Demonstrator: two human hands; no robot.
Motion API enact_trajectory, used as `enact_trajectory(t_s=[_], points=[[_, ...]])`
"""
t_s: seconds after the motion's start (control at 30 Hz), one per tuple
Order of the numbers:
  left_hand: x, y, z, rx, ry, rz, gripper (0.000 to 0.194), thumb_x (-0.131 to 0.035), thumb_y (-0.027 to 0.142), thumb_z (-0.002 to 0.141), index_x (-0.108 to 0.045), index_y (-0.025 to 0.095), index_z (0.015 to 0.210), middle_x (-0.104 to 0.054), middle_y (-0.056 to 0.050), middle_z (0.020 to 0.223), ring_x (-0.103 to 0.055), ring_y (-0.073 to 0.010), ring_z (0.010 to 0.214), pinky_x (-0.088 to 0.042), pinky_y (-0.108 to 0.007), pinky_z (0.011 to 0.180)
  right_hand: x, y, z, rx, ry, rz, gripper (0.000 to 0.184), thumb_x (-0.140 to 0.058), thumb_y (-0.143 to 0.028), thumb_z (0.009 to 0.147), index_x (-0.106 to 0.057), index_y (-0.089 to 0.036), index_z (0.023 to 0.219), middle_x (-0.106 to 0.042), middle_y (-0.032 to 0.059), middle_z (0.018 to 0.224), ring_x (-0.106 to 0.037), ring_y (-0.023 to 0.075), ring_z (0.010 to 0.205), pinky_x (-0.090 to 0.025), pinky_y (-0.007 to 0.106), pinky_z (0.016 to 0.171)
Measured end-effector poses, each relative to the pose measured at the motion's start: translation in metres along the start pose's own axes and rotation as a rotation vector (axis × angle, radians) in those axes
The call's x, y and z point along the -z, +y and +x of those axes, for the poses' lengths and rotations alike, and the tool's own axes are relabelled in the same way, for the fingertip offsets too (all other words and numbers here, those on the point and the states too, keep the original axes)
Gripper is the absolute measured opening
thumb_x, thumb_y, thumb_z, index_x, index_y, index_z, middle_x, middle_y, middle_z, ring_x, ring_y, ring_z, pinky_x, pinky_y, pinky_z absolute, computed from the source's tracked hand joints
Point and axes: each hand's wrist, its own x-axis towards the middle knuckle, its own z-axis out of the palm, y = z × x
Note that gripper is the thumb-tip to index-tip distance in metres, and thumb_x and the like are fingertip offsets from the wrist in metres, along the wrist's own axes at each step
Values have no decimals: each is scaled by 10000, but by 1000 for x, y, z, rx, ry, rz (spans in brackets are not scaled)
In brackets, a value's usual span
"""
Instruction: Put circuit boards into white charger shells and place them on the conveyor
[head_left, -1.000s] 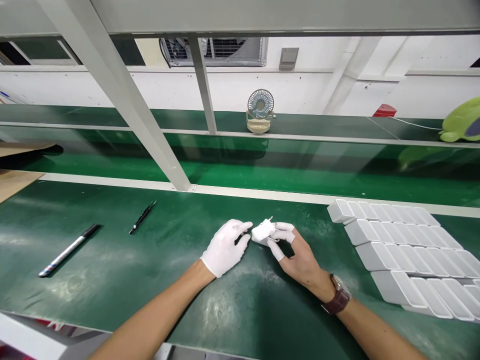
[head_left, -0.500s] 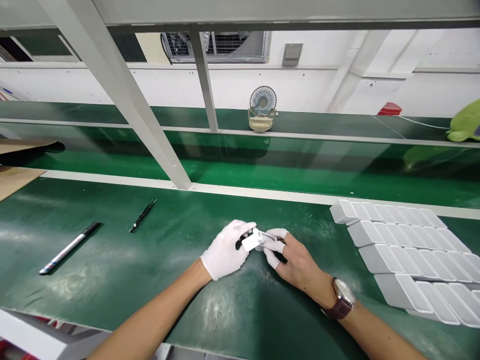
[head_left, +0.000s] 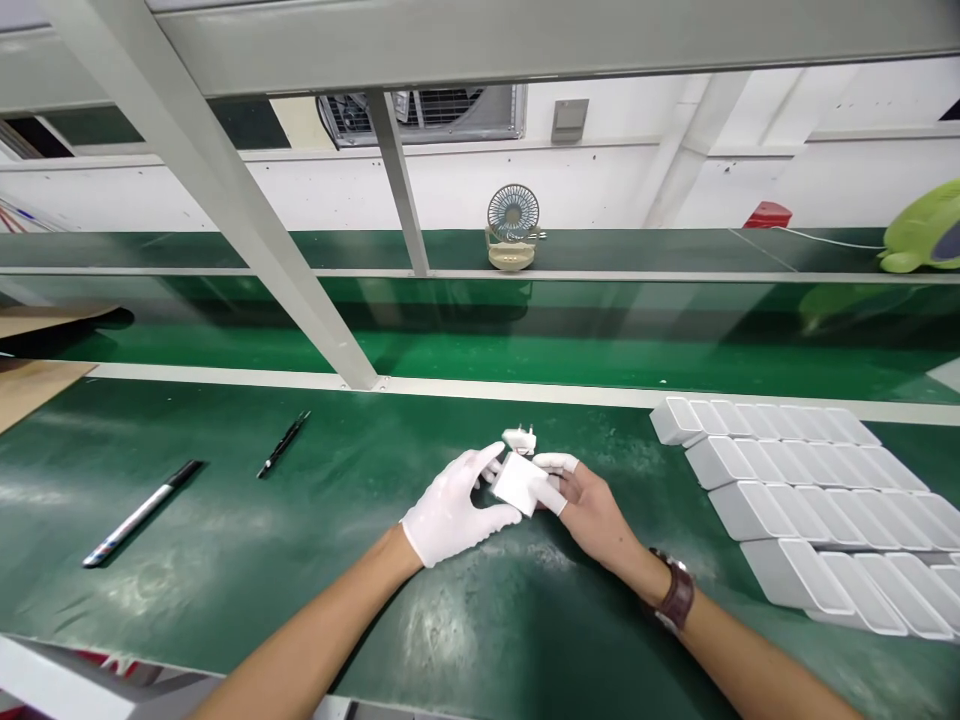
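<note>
A small white box (head_left: 517, 482) with a squarish flat face is between my two hands, over the green worktop. My left hand (head_left: 456, 508), in a white glove, curls its thumb and fingers about the box's left side. Opposite it, my right hand (head_left: 589, 505) pinches the right side, with white covers on its fingertips. Just beyond the fingers, a white plug (head_left: 519, 440) with two pins appears to rest on the worktop. The box's underside and some left fingers are hidden.
Rows of white plastic trays (head_left: 795, 470) stand at the right. A marker (head_left: 142, 513) and a black pen-like tool (head_left: 283, 445) lie to the left. A slanted grey post (head_left: 247, 220) meets the worktop's back rail; a small fan (head_left: 513, 225) sits on the shelf behind.
The white plug has left the hands and now sits just beyond them. The white box's broad face now shows between my fingers. The view has tilted slightly.
</note>
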Motion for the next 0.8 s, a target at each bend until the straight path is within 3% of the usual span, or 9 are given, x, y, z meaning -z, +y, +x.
enact_trajectory(t_s=[0.07, 0.2, 0.27, 0.47, 0.57, 0.7, 0.77, 0.8], points=[[0, 3, -2, -73, 18, 30, 859, -858, 340, 701, -419, 289, 1437, -639, -19, 1017, -632, -195, 885, -560, -348, 802, 0, -1, 3, -116, -42, 134, 365, -630, -475, 921, -615, -202, 1164, -724, 81, 1039, -713, 226, 899, -626, 397, 770], [-3, 8, -4, -203, 142, 94, 549, -719, 309, 873, -481, 302, 1368, -615, 14, 855, -609, -149, 757, -542, -307, 747, 1, -3, 4, -232, -127, 249, 360, -593, -504, 941, -652, -221, 1155, -729, 47, 1007, -718, 192, 771, -615, 370, 724], [-5, 9, -4, -249, 181, 105, 500, -680, 290, 903, -481, 292, 1362, -613, 15, 830, -607, -144, 734, -541, -299, 732, 1, -2, 3, -242, -135, 227, 370, -572, -516, 951, -656, -226, 1164, -729, 38, 1002, -719, 178, 723, -609, 365, 721], [-5, 10, -4, -201, 156, 106, 483, -688, 313, 897, -511, 294, 1345, -625, 13, 820, -623, -154, 742, -546, -305, 744, -1, 0, 3, -235, -128, 190, 384, -557, -528, 957, -646, -223, 1172, -731, 58, 1032, -734, 216, 836, -614, 365, 729], [-1, 9, -5, -118, 85, 75, 502, -682, 277, 894, -511, 306, 1364, -656, -12, 915, -635, -168, 820, -552, -329, 811, -1, 1, 2, -94, -36, 111, 350, -591, -472, 952, -625, -237, 1209, -722, 70, 1090, -718, 225, 934, -613, 384, 813], [7, 5, -3, -26, -26, 41, 763, -758, 182, 771, -432, 289, 1453, -634, -82, 1186, -613, -243, 1078, -542, -415, 944, 2, 1, -1, 327, 92, -299, 265, -639, -315, 938, -651, -267, 1198, -661, 92, 1223, -662, 247, 1102, -569, 423, 960], [11, 5, -1, -7, -61, 39, 775, -824, 216, 700, -505, 291, 1401, -643, -79, 1154, -607, -268, 1083, -551, -436, 923, 4, 0, -3, 497, 21, -534, 298, -603, -241, 956, -634, -288, 1249, -631, 96, 1279, -630, 255, 1177, -545, 437, 1008], [12, 6, 0, -14, -77, 33, 646, -833, 246, 702, -596, 292, 1302, -666, -60, 1068, -627, -258, 1017, -559, -424, 886, 4, -1, -4, 562, -39, -630, 346, -578, -213, 966, -602, -293, 1302, -618, 100, 1309, -620, 254, 1202, -543, 433, 1018]])
